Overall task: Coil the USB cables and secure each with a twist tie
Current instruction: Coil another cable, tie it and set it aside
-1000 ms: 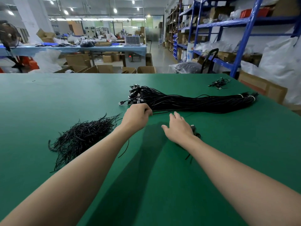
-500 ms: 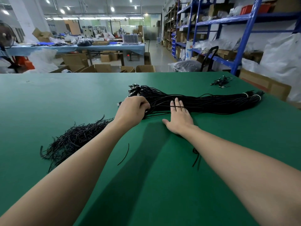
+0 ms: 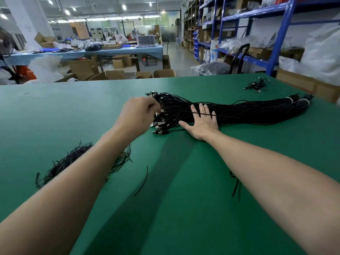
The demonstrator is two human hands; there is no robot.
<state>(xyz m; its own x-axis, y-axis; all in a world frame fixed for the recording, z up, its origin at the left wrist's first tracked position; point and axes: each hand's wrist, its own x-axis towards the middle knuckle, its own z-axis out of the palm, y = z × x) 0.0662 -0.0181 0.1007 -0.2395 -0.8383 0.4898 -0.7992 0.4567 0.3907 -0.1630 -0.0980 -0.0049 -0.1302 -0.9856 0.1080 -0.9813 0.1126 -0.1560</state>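
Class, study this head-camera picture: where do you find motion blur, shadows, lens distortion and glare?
Head view: the left hand is smeared by motion blur at its fingers, while the right hand, flat on the cable bundle, is sharp; soft shadows of both forearms fall on the green table; the blue shelving leans and bows from wide-angle distortion; the ceiling lights are blown out.

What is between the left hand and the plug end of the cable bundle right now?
Nothing visible. The left hand is at the plug ends of the cable bundle, though blur hides its grip. The right hand lies flat on the bundle beside it, one strand crossing over its fingers.
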